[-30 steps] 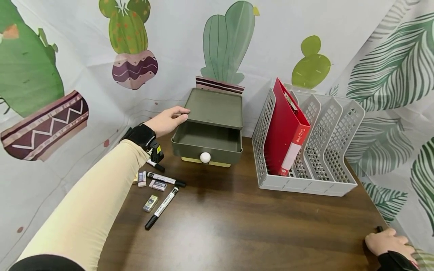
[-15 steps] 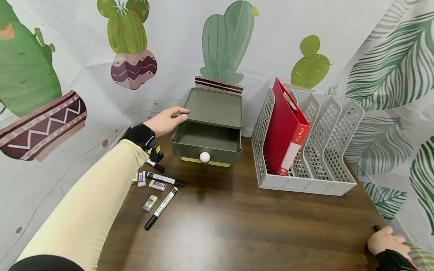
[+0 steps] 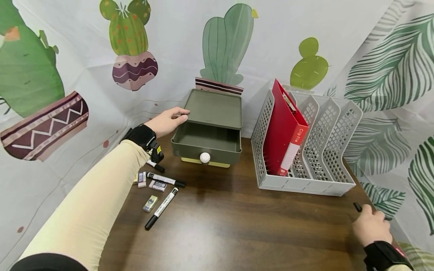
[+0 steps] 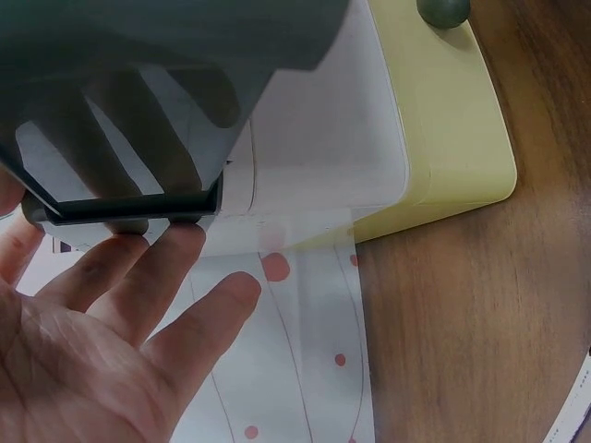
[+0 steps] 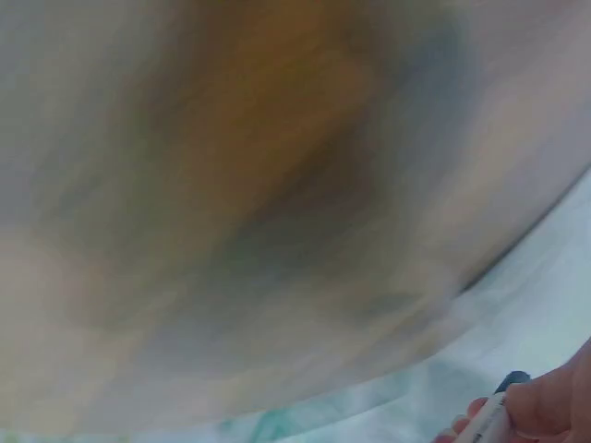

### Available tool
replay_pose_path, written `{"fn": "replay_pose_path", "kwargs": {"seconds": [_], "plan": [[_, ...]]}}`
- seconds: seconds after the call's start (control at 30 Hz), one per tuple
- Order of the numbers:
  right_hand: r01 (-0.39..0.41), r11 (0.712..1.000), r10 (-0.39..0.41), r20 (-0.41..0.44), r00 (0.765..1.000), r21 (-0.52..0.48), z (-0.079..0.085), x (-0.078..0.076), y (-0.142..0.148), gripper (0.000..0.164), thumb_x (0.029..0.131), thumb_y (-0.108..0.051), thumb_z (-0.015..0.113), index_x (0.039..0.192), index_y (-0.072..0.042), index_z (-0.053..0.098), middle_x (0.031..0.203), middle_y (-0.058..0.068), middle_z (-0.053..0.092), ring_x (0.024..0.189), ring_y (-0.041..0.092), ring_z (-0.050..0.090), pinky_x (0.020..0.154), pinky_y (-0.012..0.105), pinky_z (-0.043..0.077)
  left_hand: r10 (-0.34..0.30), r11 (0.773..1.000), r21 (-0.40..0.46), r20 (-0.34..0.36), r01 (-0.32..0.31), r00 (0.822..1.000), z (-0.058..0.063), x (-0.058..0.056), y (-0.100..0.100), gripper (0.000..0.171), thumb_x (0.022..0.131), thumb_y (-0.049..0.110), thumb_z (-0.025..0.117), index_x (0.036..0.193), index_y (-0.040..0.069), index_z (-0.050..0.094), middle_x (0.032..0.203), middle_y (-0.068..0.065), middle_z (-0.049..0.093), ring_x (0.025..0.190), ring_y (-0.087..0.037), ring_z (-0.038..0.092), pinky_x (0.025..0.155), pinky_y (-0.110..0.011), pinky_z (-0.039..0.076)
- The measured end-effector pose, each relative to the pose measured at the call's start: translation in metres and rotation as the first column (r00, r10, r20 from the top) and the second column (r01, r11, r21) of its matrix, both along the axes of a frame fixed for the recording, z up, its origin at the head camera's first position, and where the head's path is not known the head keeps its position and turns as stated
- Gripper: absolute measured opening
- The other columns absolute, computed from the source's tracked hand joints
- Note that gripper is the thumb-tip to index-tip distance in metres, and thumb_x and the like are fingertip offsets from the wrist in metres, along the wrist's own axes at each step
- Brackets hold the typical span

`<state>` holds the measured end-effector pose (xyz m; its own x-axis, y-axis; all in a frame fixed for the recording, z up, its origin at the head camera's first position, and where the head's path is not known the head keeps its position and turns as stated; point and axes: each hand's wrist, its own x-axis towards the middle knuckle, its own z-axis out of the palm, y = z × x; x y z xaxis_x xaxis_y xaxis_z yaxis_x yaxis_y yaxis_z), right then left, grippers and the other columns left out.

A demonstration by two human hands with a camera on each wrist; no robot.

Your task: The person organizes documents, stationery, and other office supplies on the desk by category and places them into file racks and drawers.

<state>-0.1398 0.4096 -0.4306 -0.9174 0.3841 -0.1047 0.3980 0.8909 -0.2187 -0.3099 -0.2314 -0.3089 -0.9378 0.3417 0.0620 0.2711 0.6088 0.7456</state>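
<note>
My left hand (image 3: pixel 165 122) touches the left edge of a dark green desktop drawer box (image 3: pixel 215 107), fingertips at the edge of its top. The wide drawer (image 3: pixel 186 149) below that top is pulled out, with a white round knob (image 3: pixel 205 157) on its front. In the left wrist view the extended fingers (image 4: pixel 171 263) meet a dark green edge, with a yellow lower part (image 4: pixel 462 138) beyond. At the table's right edge, my right hand (image 3: pixel 372 226) holds a marker (image 3: pixel 357 207). Its white barrel and dark end show between thumb and fingers in the right wrist view.
Several markers, one of them (image 3: pixel 162 208) nearest the front, and several small erasers (image 3: pixel 150 203) lie on the table (image 3: pixel 244 226) left of centre. A grey perforated file rack (image 3: pixel 306 184) with a red clip file (image 3: pixel 283 131) stands at the right. A printed cloth hangs behind.
My right hand, with the marker in it, has moved up and to the left from the table's right edge. The left hand stays at the drawer box.
</note>
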Motion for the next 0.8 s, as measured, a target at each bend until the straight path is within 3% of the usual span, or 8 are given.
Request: {"fn": "replay_pose_path", "kwargs": {"seconds": [0.1,0.17,0.23,0.33,0.5,0.67,0.73,0.8], "plan": [[-0.099,0.995,0.101,-0.115,0.988,0.016,0.007,-0.002,-0.025,0.041,0.095,-0.008,0.042,0.131,0.006,0.033,0.111,0.041,0.030,0.097,0.065,0.034,0.068,0.068,0.036,-0.001,1.000,0.002,0.006,0.001,1.000,-0.001,-0.002,-0.001,0.044,0.105,0.030,0.040,0.145,0.011,0.042,0.150,-0.013,0.036,0.138,-0.034,0.031,0.108,-0.049,0.030],[-0.168,0.984,0.176,-0.238,0.955,0.051,0.010,-0.002,-0.042,0.032,0.097,-0.007,0.042,0.127,0.004,0.040,0.108,0.038,0.036,0.091,0.063,0.038,0.066,0.067,0.036,0.000,1.000,0.003,0.012,0.000,1.000,0.000,-0.001,-0.001,0.044,0.106,0.030,0.040,0.145,0.011,0.042,0.151,-0.013,0.035,0.138,-0.034,0.031,0.108,-0.049,0.030],[-0.232,0.968,0.251,-0.355,0.901,0.096,0.012,-0.002,-0.059,0.026,0.097,-0.006,0.044,0.122,0.003,0.045,0.102,0.036,0.041,0.084,0.061,0.043,0.064,0.065,0.035,0.000,1.000,0.006,0.015,0.000,1.000,0.001,-0.001,0.000,0.044,0.106,0.029,0.040,0.145,0.011,0.042,0.151,-0.013,0.035,0.138,-0.034,0.030,0.108,-0.049,0.030],[-0.317,0.936,0.351,-0.489,0.798,0.156,0.018,-0.002,-0.083,0.022,0.094,-0.001,0.052,0.116,0.002,0.051,0.094,0.032,0.047,0.075,0.055,0.046,0.062,0.061,0.035,0.000,1.000,0.013,0.015,0.000,1.000,0.001,0.000,0.001,0.044,0.105,0.029,0.041,0.145,0.010,0.042,0.150,-0.014,0.036,0.138,-0.034,0.031,0.108,-0.049,0.030],[-0.428,0.884,0.452,-0.579,0.679,0.188,0.036,-0.006,-0.120,0.025,0.091,0.003,0.057,0.115,0.000,0.057,0.091,0.024,0.051,0.076,0.047,0.049,0.065,0.058,0.037,-0.004,1.000,0.017,0.010,0.004,1.000,-0.001,-0.001,0.000,0.044,0.105,0.030,0.041,0.145,0.010,0.042,0.150,-0.015,0.036,0.138,-0.035,0.031,0.108,-0.050,0.031],[-0.538,0.811,0.545,-0.627,0.556,0.228,0.054,-0.013,-0.149,0.027,0.089,0.007,0.059,0.116,0.002,0.059,0.087,0.018,0.051,0.076,0.039,0.050,0.068,0.052,0.038,-0.002,1.000,0.012,0.013,0.002,1.000,-0.003,-0.004,-0.001,0.044,0.105,0.030,0.041,0.145,0.010,0.042,0.150,-0.014,0.036,0.138,-0.034,0.031,0.108,-0.049,0.031],[-0.571,0.786,0.571,-0.632,0.523,0.237,0.061,-0.016,-0.161,0.028,0.089,0.008,0.059,0.116,0.002,0.059,0.086,0.016,0.051,0.075,0.037,0.050,0.067,0.049,0.037,-0.005,1.000,0.014,0.012,0.005,1.000,-0.004,-0.004,0.000,0.044,0.105,0.030,0.041,0.145,0.010,0.042,0.150,-0.015,0.036,0.138,-0.035,0.031,0.108,-0.050,0.030],[-0.598,0.766,0.589,-0.629,0.507,0.235,0.069,-0.019,-0.172,0.029,0.089,0.008,0.059,0.118,0.002,0.059,0.086,0.015,0.051,0.075,0.034,0.049,0.067,0.046,0.037,-0.005,1.000,0.015,0.010,0.004,1.000,-0.004,-0.003,0.000,0.044,0.106,0.029,0.040,0.145,0.010,0.042,0.150,-0.015,0.036,0.138,-0.035,0.031,0.108,-0.049,0.031]]}}
